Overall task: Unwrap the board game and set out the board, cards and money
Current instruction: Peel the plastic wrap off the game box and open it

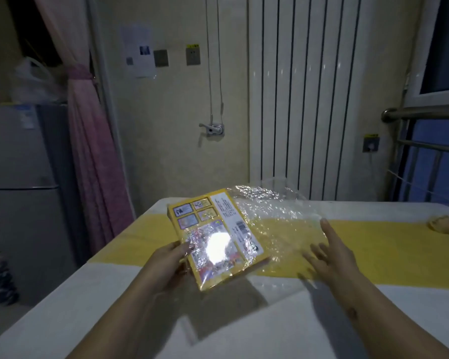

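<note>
Fingers, left: thumb (pixel 184 248) lies on top and the rest curl under the near left edge, so the left hand (pixel 166 265) grips the board game box (pixel 213 229) and holds it tilted above the table (pixel 88 307).
Fingers, right: straight and spread (pixel 329 231); the right hand (pixel 335 257) holds nothing and hovers over the yellow cloth (pixel 399 255), at the edge of the loose film. I cannot tell whether it touches the film.
Box location: in the air over the table's left part, back face up, far end raised.
Plastic wrap (pixel 278 216): clear and crinkled, clinging over the near half of the box and billowing off to the right.
Risk, slip: the grip is one-handed on glossy film, so a pull on the wrap could drag the box out of the hand and drop it on a corner.
Risk, tear: a tug on the loose sheet may rip it and leave a strip stuck round the near end.
Risk, glare: a bright reflection hides the film's edge on the box and makes a seam hard to find.
Container, box: closed; the board, cards and money are not visible and presumably inside.
Container, wrap: part-way off, holding only the box.
Other: a small crumpled scrap (pixel 442 224) sits at the far right of the cloth.
</note>
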`<state>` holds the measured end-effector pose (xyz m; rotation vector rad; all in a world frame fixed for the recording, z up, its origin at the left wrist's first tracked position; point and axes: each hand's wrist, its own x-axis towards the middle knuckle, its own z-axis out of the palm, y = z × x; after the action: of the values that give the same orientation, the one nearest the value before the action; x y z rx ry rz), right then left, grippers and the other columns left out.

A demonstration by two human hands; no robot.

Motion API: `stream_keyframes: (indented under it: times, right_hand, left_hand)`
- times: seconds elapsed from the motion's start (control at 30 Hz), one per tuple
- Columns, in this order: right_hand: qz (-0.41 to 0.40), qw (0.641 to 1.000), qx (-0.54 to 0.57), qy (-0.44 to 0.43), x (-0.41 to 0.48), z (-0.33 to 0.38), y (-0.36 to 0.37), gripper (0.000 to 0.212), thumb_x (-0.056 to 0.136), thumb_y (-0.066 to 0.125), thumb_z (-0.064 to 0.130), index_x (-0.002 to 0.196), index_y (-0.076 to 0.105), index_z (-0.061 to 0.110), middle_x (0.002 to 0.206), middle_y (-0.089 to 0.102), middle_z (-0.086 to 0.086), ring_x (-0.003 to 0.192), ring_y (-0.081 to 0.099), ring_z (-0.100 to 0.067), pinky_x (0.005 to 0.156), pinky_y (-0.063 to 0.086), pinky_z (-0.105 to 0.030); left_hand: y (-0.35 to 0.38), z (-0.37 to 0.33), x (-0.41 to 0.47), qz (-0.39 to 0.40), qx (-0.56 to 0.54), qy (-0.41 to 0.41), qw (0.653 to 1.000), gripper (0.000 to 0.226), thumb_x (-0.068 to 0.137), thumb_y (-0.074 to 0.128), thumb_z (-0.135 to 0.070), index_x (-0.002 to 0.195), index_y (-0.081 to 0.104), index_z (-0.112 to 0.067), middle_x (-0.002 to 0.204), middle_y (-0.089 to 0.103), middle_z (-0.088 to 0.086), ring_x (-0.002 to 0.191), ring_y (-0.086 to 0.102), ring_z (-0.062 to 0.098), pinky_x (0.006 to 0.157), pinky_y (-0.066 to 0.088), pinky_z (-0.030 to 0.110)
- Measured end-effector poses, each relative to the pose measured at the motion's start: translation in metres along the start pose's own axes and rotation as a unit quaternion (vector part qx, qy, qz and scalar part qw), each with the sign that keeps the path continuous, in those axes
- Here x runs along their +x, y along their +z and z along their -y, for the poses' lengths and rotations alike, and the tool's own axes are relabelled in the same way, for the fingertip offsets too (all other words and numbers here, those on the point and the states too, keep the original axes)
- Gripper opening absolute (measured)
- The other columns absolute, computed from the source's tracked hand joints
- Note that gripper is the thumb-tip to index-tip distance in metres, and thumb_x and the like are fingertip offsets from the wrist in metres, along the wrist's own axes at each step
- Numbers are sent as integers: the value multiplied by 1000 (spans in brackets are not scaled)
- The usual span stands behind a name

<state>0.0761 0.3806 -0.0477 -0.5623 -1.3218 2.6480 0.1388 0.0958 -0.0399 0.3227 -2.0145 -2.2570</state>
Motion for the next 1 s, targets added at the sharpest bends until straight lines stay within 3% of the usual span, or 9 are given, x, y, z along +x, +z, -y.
stream_keyframes:
  times: [0.1, 0.2, 0.37, 0.43, 0.53, 0.7, 0.87, 0.93, 1.0]
  right_hand:
    - [60, 993, -13, 102, -21, -32, 11, 59, 83, 69, 36, 130, 44, 12, 128, 48, -13, 117, 51, -30, 92, 47, -47]
    - [157, 975, -102, 122, -40, -55, 30, 23, 90, 62, 30, 86, 58, 8, 76, 62, -7, 76, 61, -24, 75, 53, -39]
    - [59, 993, -99, -15, -14, -55, 52, 10, 95, 50, 11, 92, 59, 6, 79, 64, -4, 49, 64, -8, 45, 48, -16]
    - [34, 997, -70, -17, -3, -53, 59, 17, 95, 47, 7, 83, 57, 5, 81, 60, -9, 42, 61, -7, 39, 46, -15]
    - [26, 997, -74, 29, 4, -61, 75, 24, 96, 43, 5, 75, 54, 7, 65, 57, -9, 33, 54, -11, 28, 40, -19]
    - [88, 976, -188, 69, 14, -109, 112, 21, 95, 43, 1, 78, 55, 5, 76, 55, -16, 56, 50, -25, 51, 52, -39]
    - [138, 953, -264, 54, 14, -142, 161, 20, 97, 53, 14, 89, 53, -4, 82, 60, -16, 63, 57, -24, 40, 51, -29]
    - [115, 946, -303, 18, 21, -147, 171, 47, 92, 62, 24, 118, 46, -11, 94, 62, -21, 77, 61, -32, 66, 58, -44]
    - [78, 907, -409, -66, 19, -150, 171, 83, 86, 68, 32, 146, 20, 0, 131, 49, -27, 113, 53, -41, 96, 45, -51]
  left_hand:
    - [-4, 7, 3, -19, -18, -33, 999, 20, 91, 60, -25, 92, 65, -5, 68, 65, 10, 45, 53, 16, 53, 39, 26]
    - [-8, 11, 4, -30, -35, -54, 997, 23, 88, 65, -27, 95, 67, -6, 76, 64, 16, 57, 52, 22, 58, 35, 28]
    - [-30, 6, 1, -85, -60, -41, 994, 18, 92, 58, -20, 93, 65, -3, 67, 71, 9, 62, 64, 24, 64, 42, 35]
    - [-49, 3, 1, -130, -84, -27, 988, 18, 94, 54, -20, 86, 63, -7, 61, 69, 6, 53, 64, 18, 56, 46, 30]
    - [-81, -2, 1, -212, -144, 1, 966, 15, 95, 52, -22, 93, 62, -11, 80, 68, 9, 69, 64, 22, 63, 52, 34]
    - [-126, -11, -5, -276, -146, 51, 949, 22, 95, 52, -29, 99, 63, -10, 76, 67, 6, 64, 63, 19, 78, 54, 44]
    - [-143, -14, -5, -273, -144, 48, 950, 19, 96, 51, -26, 87, 61, -12, 62, 65, 4, 41, 59, 9, 47, 49, 23]
    - [-147, -10, -2, -267, -152, 47, 951, 17, 96, 52, -25, 92, 62, -12, 64, 70, 2, 53, 66, 13, 57, 53, 30]
    - [-148, -5, 1, -263, -154, 44, 951, 16, 96, 51, -24, 93, 62, -13, 72, 71, 4, 60, 67, 16, 61, 54, 32]
